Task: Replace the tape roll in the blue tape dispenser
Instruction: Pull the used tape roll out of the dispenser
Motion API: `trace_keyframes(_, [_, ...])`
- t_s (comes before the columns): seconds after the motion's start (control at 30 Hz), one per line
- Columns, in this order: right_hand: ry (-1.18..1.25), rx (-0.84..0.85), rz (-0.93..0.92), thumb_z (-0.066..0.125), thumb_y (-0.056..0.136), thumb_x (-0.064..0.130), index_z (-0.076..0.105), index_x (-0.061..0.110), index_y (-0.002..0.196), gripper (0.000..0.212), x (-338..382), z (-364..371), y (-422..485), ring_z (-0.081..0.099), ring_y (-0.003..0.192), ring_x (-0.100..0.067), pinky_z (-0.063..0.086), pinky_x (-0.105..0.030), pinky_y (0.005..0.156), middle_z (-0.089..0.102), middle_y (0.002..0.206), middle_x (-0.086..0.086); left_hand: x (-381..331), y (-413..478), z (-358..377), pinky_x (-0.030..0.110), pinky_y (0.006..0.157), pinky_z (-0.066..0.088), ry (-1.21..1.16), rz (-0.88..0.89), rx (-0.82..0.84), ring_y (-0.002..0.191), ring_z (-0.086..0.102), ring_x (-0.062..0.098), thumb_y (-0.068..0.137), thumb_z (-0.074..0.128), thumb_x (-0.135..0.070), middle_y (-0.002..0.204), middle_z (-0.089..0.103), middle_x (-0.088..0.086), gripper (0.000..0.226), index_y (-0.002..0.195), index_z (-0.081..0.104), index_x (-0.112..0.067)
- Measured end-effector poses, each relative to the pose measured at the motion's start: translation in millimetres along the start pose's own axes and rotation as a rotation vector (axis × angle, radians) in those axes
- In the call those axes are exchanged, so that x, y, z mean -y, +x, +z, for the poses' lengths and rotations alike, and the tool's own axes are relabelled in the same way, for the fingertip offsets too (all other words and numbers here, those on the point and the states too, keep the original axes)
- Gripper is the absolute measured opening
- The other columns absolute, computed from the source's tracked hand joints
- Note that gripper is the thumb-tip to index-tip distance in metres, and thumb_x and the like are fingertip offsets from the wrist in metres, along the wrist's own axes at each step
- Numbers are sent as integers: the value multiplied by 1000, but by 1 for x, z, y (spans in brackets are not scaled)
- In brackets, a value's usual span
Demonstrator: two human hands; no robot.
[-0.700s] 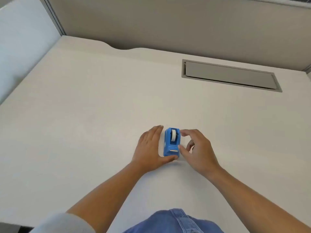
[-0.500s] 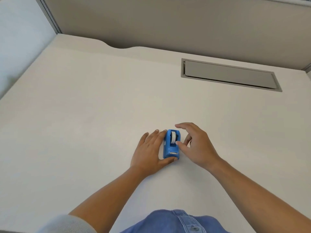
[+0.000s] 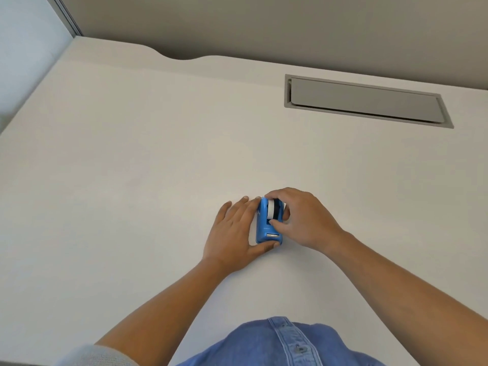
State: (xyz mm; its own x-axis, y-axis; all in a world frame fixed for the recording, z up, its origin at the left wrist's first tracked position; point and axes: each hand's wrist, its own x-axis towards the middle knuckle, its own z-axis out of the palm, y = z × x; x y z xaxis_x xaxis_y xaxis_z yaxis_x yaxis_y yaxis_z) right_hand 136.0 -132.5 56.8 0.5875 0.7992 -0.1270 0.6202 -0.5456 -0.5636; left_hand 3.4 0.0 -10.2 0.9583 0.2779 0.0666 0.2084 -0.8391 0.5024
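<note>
A small blue tape dispenser [image 3: 264, 229] stands on the white desk [image 3: 132, 180], its metal cutter toward me. A white tape roll [image 3: 272, 210] with a dark core sits in its cradle. My left hand [image 3: 233, 231] lies flat against the dispenser's left side, thumb hooked around its near end. My right hand [image 3: 303, 217] reaches over from the right, forefinger on the far top of the roll and thumb on its near side, pinching it.
A grey recessed cable hatch [image 3: 367, 101] is set into the desk at the back right. A grey partition wall [image 3: 264, 27] runs along the far edge, with a curved cutout [image 3: 182, 58] in the desk's rear. My blue denim shirt [image 3: 277, 344] shows at the bottom.
My right hand has moved left onto the dispenser and closed its forefinger and thumb around the tape roll. The left hand has stayed pressed against the dispenser's side.
</note>
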Motion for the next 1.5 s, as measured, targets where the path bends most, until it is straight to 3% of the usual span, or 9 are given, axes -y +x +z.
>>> trace_keyframes(0.13, [-27,-6,-19,73,75,21,63,27,115,42,2,-4,3,53,77,-4,52,-26,76,67,103,11,0,0,1,37,120,11,4,-3,-2,144,26,13,78,39,-85,151,44,-7,93,149,24,-26])
trace_keyframes(0.43, [-40,15,-5,69,73,10,68,20,105,33,12,-12,7,60,78,-13,54,-33,74,66,92,5,0,0,2,34,119,8,7,1,-20,143,26,12,79,41,-84,150,46,-4,92,149,24,-28])
trace_keyframes(0.8, [-87,76,-10,66,76,12,67,26,111,38,18,-16,8,58,81,-14,53,-31,75,57,100,3,0,1,2,39,120,13,19,8,-14,144,28,14,79,39,-85,150,46,-4,92,148,25,-26])
trace_keyframes(1.23, [-268,206,-38,66,75,12,59,26,95,25,31,-25,21,53,75,-19,48,-31,61,49,88,4,0,1,2,42,121,15,22,4,-3,144,27,15,79,35,-87,151,46,-3,94,148,26,-24])
trace_keyframes(1.5, [-294,245,-49,66,72,11,58,23,87,21,33,-27,26,55,80,-22,52,-37,64,51,86,2,2,2,1,42,119,18,8,35,-4,142,30,16,80,37,-85,147,47,-9,86,148,26,-33])
